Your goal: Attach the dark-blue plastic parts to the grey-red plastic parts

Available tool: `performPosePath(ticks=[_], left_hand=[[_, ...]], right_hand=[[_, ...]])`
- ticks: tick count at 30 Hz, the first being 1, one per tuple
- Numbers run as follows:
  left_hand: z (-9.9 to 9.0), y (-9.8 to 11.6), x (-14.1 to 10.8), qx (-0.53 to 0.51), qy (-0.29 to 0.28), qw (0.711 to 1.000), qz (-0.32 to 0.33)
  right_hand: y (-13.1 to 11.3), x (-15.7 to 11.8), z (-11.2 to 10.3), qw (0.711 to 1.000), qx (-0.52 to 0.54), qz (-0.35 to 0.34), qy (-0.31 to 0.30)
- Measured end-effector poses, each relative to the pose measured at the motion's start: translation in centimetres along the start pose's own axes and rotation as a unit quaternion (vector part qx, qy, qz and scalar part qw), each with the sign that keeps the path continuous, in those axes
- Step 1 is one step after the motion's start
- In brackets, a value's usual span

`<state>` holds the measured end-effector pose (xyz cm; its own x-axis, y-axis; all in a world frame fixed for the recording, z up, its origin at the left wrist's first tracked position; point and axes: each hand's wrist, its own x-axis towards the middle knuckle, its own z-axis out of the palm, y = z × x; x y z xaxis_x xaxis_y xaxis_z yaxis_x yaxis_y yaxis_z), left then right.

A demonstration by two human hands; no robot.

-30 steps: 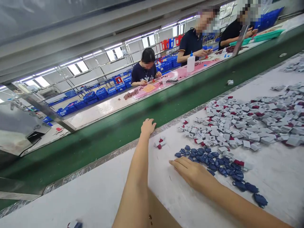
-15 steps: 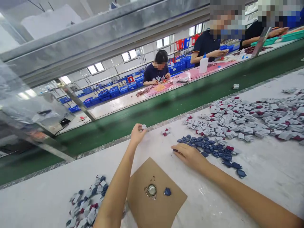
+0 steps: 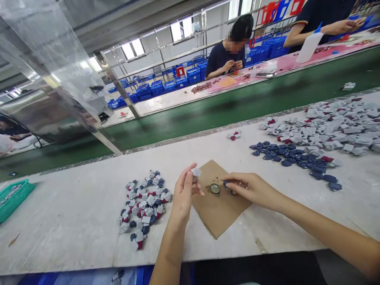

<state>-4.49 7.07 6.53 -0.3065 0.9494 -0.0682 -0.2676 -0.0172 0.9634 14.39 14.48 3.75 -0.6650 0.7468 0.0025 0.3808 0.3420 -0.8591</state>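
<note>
My left hand (image 3: 185, 188) is raised at the left edge of the brown cardboard square (image 3: 219, 221), its fingers closed on a small white piece (image 3: 196, 172). Over the right part of the cardboard, my right hand (image 3: 245, 188) has its thumb and fingertips around a small dark blue piece (image 3: 226, 184). Between the hands lies a round metal-rimmed ornament (image 3: 215, 189), with a few tiny brass-coloured bits (image 3: 217, 179) just above it.
A pile of white, blue and red pieces (image 3: 145, 206) lies left. Dark blue pieces (image 3: 286, 154) and a large white-and-red heap (image 3: 338, 126) lie right. A green basket (image 3: 18, 198) stands far left. People work beyond the green belt (image 3: 184, 124).
The view has swung left and down. My right hand has moved from beside the dark blue pieces to the cardboard. My left hand has come back from the table's far edge with the white piece.
</note>
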Motion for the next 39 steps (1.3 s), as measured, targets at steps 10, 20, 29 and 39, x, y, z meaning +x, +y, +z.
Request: performPosePath(ticks=[10, 20, 29, 39], left_hand=[[-1.4, -1.0, -3.2, -0.173, 0.051, 0.979, -0.099], [-2.5, -2.3, -4.6, -0.246, 0.201, 0.943, -0.099], [-2.2, -2.5, -4.8, -0.184, 0.195, 0.958, -0.099], [-0.3, -2.3, -5.5, -0.131, 0.182, 0.972, -0.074]], right_hand=[[-1.8, 1.3, 1.8, 0.998, -0.044, -0.020, 0.029], [0.1, 1.6, 2.3, 0.971, -0.209, -0.112, 0.038], [0.8, 2.6, 3.2, 0.904, -0.362, -0.224, -0.039], [-4.7, 1.7, 0.6, 0.999, 0.053, -0.003, -0.005]])
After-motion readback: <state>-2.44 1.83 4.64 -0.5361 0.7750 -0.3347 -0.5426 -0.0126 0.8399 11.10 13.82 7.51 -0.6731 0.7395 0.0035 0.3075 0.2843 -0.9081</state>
